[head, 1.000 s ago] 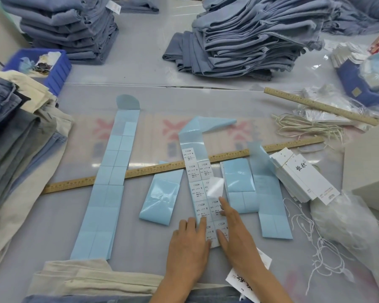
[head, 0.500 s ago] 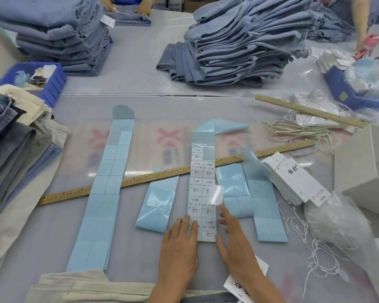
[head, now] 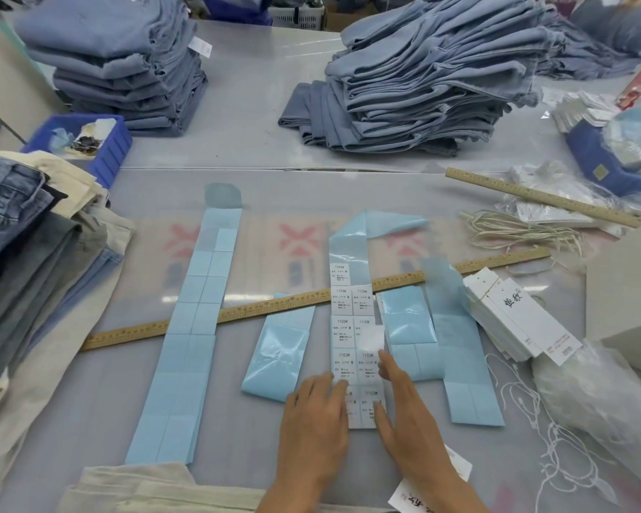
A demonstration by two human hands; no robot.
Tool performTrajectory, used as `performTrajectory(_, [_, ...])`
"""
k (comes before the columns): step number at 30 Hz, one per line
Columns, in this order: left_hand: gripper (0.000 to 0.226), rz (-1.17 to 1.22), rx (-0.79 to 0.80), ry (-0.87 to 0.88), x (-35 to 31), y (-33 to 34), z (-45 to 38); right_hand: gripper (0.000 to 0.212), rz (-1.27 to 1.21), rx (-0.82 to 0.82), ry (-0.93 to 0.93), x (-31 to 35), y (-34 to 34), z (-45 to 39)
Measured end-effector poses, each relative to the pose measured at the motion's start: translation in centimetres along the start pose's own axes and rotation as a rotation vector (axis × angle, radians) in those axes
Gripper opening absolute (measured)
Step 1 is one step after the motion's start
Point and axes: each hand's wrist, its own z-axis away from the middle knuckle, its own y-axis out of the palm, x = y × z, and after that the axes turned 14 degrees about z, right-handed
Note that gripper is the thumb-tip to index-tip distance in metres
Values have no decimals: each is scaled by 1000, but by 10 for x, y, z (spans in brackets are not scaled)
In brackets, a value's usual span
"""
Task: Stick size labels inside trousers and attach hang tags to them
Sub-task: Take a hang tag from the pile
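**Pale blue backing, white labels: both hands at the strip's near end**

Landmark: the long wooden ruler [head: 267,307] lying slantwise across the table.

- The label strip [head: 352,327], blue backing carrying two columns of printed white size labels, crosses the ruler. Its long axis runs straight away from the person; the bare, curled-over tail lies beyond the ruler, the labelled part mostly on the near side.
- One label [head: 371,338] stands half-peeled from the strip's right column, just on the near side of the ruler, its free edge lifted.
- Right hand [head: 404,412]: fingers straight, laid along the strip's right edge, forefinger tip just short of the lifted label. It holds nothing.
- Left hand [head: 313,420]: flat, fingers extended, fingertips pressing the strip's near left corner. Holds nothing either.
- Trousers [head: 134,488], cream fabric, lie at the near table edge, well on the person's side of the ruler, below both wrists.
- Hang tags [head: 522,320]: a white stack at the ruler's right end, with loose string [head: 555,438] nearer the person.

Judgement: the lifted label lies straight ahead of the right forefinger, along the strip's axis, so the right hand is the nearer one for pinching it off while the left pins the backing. The peeled label would then have to travel back toward the trousers.
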Motion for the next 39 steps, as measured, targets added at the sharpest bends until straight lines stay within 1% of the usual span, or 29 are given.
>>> performTrajectory(1, [29, 35, -49, -20, 6, -5, -12, 94, 5, 18, 0, 2, 2, 0])
performTrajectory(4, [46, 67, -169, -184, 43, -27, -60, 86, 48, 79, -7, 5, 11, 6])
performTrajectory(5, [48, 45, -163, -224, 58, -36, -78, 84, 59, 87, -8, 6, 13, 8])
performTrajectory(6, [47, 10, -113, -238, 73, -42, -94, 84, 70, 93, -7, 6, 14, 8])
performTrajectory(9, [41, -84, 102, -139, 105, -49, -135, 82, 112, 79, -38, 7, 13, 5])
performTrajectory(10, [36, -99, 166, -109, 110, -49, -143, 83, 123, 68, -47, 8, 13, 4])
performTrajectory(12, [26, -135, 224, -50, 114, -47, -153, 90, 151, 45, -69, 12, 11, 0])
performTrajectory(14, [24, -132, 219, -8, 117, -45, -158, 100, 174, -3, -112, 12, 9, -5])
performTrajectory(15, [23, -118, 208, 2, 118, -44, -158, 100, 178, -30, -128, 13, 9, -11])
performTrajectory(19, [22, -95, 189, 6, 120, -38, -158, 80, 125, -132, -89, 25, 6, -59])
performTrajectory(21, [20, -112, 192, 14, 119, -36, -157, 79, 87, -154, -66, 34, 11, -88])
performTrajectory(23, [18, -158, 195, 36, 117, -36, -158, 81, 61, -137, -54, 38, 23, -107])
performTrajectory(26, [17, -203, 187, 39, 118, -37, -158, 81, 56, -62, -10, 35, 47, -105])
performTrajectory(29, [21, -238, 165, 47, 121, -39, -159, 79, 86, -116, -24, 27, 61, -95])
performTrajectory(33, [19, -251, 122, 22, 118, -44, -169, 81, 136, -177, -50, 26, 64, -95])
performTrajectory(36, [34, -226, 80, 7, 116, -47, -180, 79, 141, -185, -41, 29, 64, -93])
performTrajectory(39, [35, -213, 74, 12, 118, -47, -190, 74, 172, -189, -45, 29, 64, -93])
